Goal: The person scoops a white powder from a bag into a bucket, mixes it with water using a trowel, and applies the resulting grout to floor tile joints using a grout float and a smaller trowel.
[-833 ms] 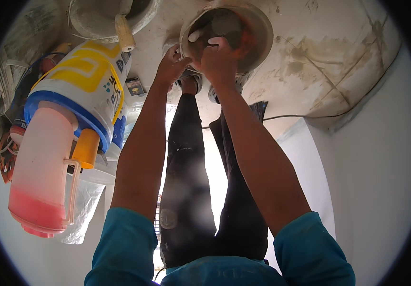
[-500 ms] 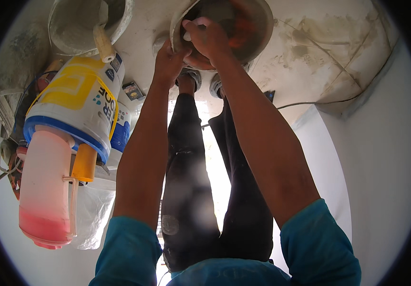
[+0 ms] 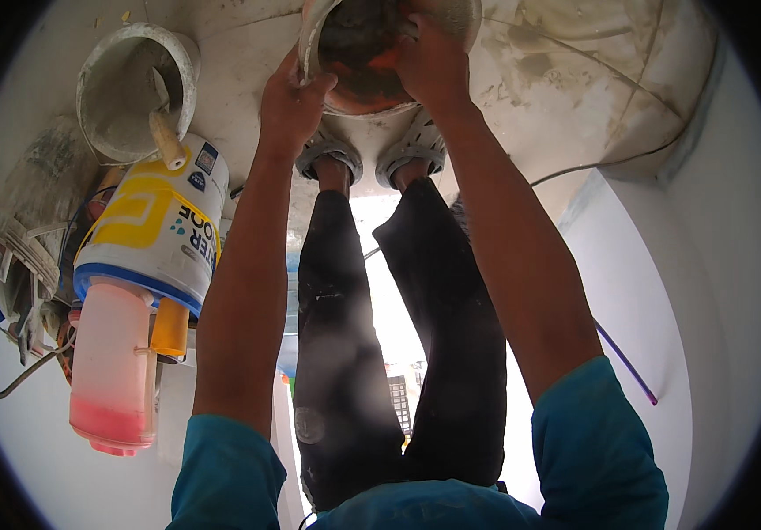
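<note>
"One view to log, the head camera, so we'll be quick. Where's the bucket (image 3: 310,44)?"

"Top centre, just beyond the grey shoes (image 3: 354,161), mouth toward us. We can't tell whether its base meets the floor (image 3: 566,119) or is lifted."

"Hands?"

"Apart, both at the bucket. We see the left hand (image 3: 297,102) clamped on the left rim, thumb on the near side. The right hand (image 3: 433,66) is over the right part of the mouth, fingers curled; we can't tell if they grip the rim or something inside."

"Contents?"

"Dark grey stuff (image 3: 354,40), orange-red lower down. Too dim for us to say wet or dry."

"Step in hand?"

"We'd call it two-handed handling of the bucket. Our reading only."

"And the next move calls for?"

"A firm left grip, we'd judge, so the bucket can't slip or tip toward the shoes while the right hand works."

"Anything alongside?"

"Off left, we've a second bucket (image 3: 184,64) with a wooden-handled tool (image 3: 165,140) across its rim, a white tub (image 3: 155,208) with a blue edge, and a pinkish jug (image 3: 109,362). Neither hand touches those."
</note>
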`<action>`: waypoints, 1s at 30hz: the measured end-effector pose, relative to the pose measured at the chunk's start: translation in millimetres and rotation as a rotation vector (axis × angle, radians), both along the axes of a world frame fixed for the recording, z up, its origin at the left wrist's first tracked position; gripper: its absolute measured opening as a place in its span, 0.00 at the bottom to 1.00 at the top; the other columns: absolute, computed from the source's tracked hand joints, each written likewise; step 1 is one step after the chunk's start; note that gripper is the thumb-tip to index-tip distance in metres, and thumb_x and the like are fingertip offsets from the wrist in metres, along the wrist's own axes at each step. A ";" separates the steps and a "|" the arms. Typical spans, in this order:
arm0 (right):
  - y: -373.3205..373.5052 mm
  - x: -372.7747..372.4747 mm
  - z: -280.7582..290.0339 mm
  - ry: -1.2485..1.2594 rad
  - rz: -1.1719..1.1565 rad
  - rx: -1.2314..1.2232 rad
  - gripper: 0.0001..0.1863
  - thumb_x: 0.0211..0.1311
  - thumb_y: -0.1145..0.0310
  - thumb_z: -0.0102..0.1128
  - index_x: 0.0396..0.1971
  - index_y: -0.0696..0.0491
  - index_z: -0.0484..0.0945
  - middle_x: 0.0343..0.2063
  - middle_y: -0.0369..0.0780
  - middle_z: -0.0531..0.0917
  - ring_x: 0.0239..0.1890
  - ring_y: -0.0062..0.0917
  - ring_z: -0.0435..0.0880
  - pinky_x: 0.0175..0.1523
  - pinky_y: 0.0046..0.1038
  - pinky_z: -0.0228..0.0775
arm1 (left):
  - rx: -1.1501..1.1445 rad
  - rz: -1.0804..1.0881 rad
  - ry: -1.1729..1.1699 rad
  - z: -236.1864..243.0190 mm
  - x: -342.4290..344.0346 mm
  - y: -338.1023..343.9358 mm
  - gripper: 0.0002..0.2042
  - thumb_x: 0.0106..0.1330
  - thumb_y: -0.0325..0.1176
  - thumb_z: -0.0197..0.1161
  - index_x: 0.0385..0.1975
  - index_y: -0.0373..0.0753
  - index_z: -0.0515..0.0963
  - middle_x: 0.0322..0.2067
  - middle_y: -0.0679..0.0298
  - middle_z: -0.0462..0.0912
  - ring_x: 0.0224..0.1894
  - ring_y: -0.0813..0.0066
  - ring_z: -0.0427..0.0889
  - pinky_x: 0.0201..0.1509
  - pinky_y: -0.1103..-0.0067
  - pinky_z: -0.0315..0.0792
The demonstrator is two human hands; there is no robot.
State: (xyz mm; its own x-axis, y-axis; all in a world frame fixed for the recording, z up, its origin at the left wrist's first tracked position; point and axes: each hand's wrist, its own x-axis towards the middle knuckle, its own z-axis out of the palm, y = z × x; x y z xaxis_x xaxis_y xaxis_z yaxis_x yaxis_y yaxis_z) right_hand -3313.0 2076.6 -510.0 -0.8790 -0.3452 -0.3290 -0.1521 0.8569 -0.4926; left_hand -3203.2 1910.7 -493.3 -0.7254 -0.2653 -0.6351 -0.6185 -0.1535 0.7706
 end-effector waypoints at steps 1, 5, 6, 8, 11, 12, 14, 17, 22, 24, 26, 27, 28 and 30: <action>-0.6 0.8 -6.4 0.045 0.013 -0.033 0.21 0.58 0.66 0.59 0.52 0.54 0.75 0.40 0.50 0.83 0.46 0.46 0.82 0.53 0.42 0.73 | -0.004 -0.003 0.047 -3.3 -4.5 5.6 0.23 0.60 0.28 0.60 0.57 0.33 0.70 0.47 0.57 0.80 0.46 0.69 0.81 0.47 0.76 0.79; -6.2 5.9 -4.0 -0.108 0.221 0.182 0.14 0.54 0.64 0.63 0.39 0.53 0.78 0.35 0.46 0.84 0.42 0.39 0.84 0.46 0.40 0.77 | -0.075 -0.082 -0.023 -8.3 -20.5 11.6 0.26 0.60 0.29 0.60 0.60 0.33 0.69 0.48 0.56 0.80 0.47 0.69 0.81 0.48 0.75 0.78; -3.9 11.1 -6.1 -0.086 0.252 0.158 0.16 0.55 0.68 0.60 0.45 0.52 0.77 0.36 0.47 0.84 0.42 0.41 0.84 0.47 0.40 0.76 | -0.069 -0.065 -0.045 -10.9 -18.0 12.6 0.26 0.60 0.29 0.61 0.60 0.33 0.68 0.48 0.56 0.80 0.47 0.69 0.81 0.48 0.75 0.78; 3.2 19.5 -9.4 -0.042 0.261 0.110 0.20 0.56 0.72 0.58 0.51 0.50 0.77 0.37 0.46 0.84 0.42 0.42 0.84 0.47 0.40 0.76 | -0.055 -0.030 -0.090 -15.1 -11.1 14.0 0.26 0.60 0.29 0.61 0.60 0.33 0.68 0.48 0.56 0.80 0.47 0.70 0.81 0.48 0.75 0.78; 19.7 16.1 -12.5 0.028 0.198 0.019 0.19 0.56 0.72 0.58 0.50 0.51 0.77 0.37 0.45 0.84 0.42 0.41 0.84 0.46 0.39 0.77 | 0.004 0.033 -0.116 -14.8 -5.0 22.6 0.27 0.57 0.31 0.63 0.60 0.37 0.71 0.49 0.56 0.82 0.51 0.66 0.80 0.59 0.74 0.69; 22.1 4.8 -17.1 0.051 0.177 -0.019 0.19 0.57 0.72 0.58 0.51 0.51 0.77 0.38 0.45 0.84 0.43 0.41 0.84 0.47 0.39 0.76 | -0.029 0.015 -0.095 -14.3 -3.8 26.0 0.27 0.58 0.30 0.62 0.60 0.36 0.70 0.49 0.56 0.81 0.50 0.67 0.81 0.55 0.74 0.72; 23.7 -6.2 -25.5 0.021 0.181 -0.009 0.21 0.57 0.68 0.59 0.52 0.52 0.75 0.41 0.48 0.83 0.45 0.43 0.83 0.50 0.39 0.75 | -0.098 -0.024 -0.051 -12.8 -2.5 32.7 0.26 0.60 0.30 0.61 0.60 0.34 0.69 0.48 0.57 0.81 0.47 0.70 0.82 0.47 0.75 0.78; 19.9 0.9 -22.2 -0.094 0.221 0.111 0.23 0.59 0.65 0.61 0.54 0.53 0.74 0.44 0.51 0.82 0.47 0.46 0.82 0.52 0.39 0.73 | -0.119 -0.061 -0.130 5.5 -12.5 34.1 0.26 0.60 0.31 0.62 0.60 0.35 0.69 0.48 0.57 0.81 0.47 0.70 0.82 0.48 0.75 0.78; 45.1 32.6 -10.8 -0.027 0.235 0.004 0.20 0.59 0.68 0.58 0.53 0.52 0.76 0.43 0.46 0.84 0.44 0.44 0.83 0.52 0.40 0.74 | -0.102 0.026 -0.139 14.5 -1.7 61.3 0.26 0.61 0.33 0.62 0.61 0.37 0.68 0.50 0.57 0.80 0.49 0.68 0.81 0.50 0.74 0.77; 67.4 28.2 -5.2 -0.029 0.142 0.000 0.19 0.60 0.66 0.58 0.52 0.52 0.77 0.42 0.47 0.84 0.44 0.44 0.83 0.51 0.40 0.75 | -0.105 0.041 -0.146 15.6 6.0 76.6 0.26 0.62 0.34 0.62 0.62 0.37 0.68 0.50 0.57 0.80 0.50 0.68 0.81 0.50 0.73 0.77; 85.1 21.3 -4.7 -0.048 0.113 0.065 0.19 0.60 0.64 0.58 0.51 0.53 0.77 0.40 0.47 0.84 0.44 0.43 0.83 0.50 0.39 0.75 | -0.060 0.087 -0.109 9.4 17.3 91.7 0.27 0.62 0.35 0.61 0.62 0.38 0.67 0.51 0.57 0.79 0.51 0.67 0.81 0.51 0.73 0.77; 91.8 16.4 -12.4 -0.058 0.122 0.140 0.19 0.61 0.64 0.57 0.51 0.53 0.77 0.39 0.48 0.85 0.44 0.43 0.84 0.50 0.39 0.75 | -0.149 0.033 -0.125 10.2 18.3 97.3 0.27 0.62 0.35 0.61 0.62 0.38 0.67 0.51 0.57 0.79 0.51 0.67 0.80 0.52 0.73 0.77; 97.8 15.6 -19.0 -0.068 0.128 0.216 0.19 0.61 0.63 0.57 0.51 0.53 0.77 0.39 0.48 0.85 0.44 0.43 0.84 0.51 0.39 0.75 | -0.238 -0.023 -0.141 13.6 19.5 101.9 0.27 0.62 0.36 0.62 0.63 0.38 0.67 0.51 0.57 0.79 0.51 0.67 0.80 0.52 0.73 0.76; 99.7 28.2 -32.6 -0.082 0.097 0.104 0.17 0.61 0.65 0.57 0.49 0.53 0.78 0.38 0.49 0.85 0.44 0.42 0.84 0.51 0.38 0.75 | -0.312 -0.060 -0.141 11.7 22.3 106.1 0.28 0.63 0.37 0.62 0.63 0.38 0.66 0.52 0.57 0.79 0.52 0.67 0.79 0.53 0.72 0.76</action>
